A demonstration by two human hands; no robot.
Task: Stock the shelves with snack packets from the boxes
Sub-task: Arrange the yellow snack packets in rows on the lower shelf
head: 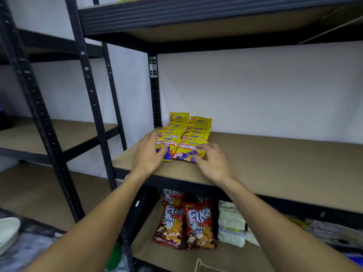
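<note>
Two rows of yellow Monster Crunchy snack packets (193, 132) stand overlapping at the left end of the middle shelf board (275, 163). My left hand (148, 154) rests on the front packet of the left row (167, 149), fingers curved round its left edge. My right hand (211, 160) holds the front packet of the right row (188, 152), fingers curled over its right side and lower corner.
Black metal uprights (92, 107) frame the rack; a second rack stands to the left. On the shelf below lie red Fika wafer packets (199, 222) and pale green packets (231, 222). A white bowl (7, 230) sits low left. The upper shelf (196, 18) overhangs.
</note>
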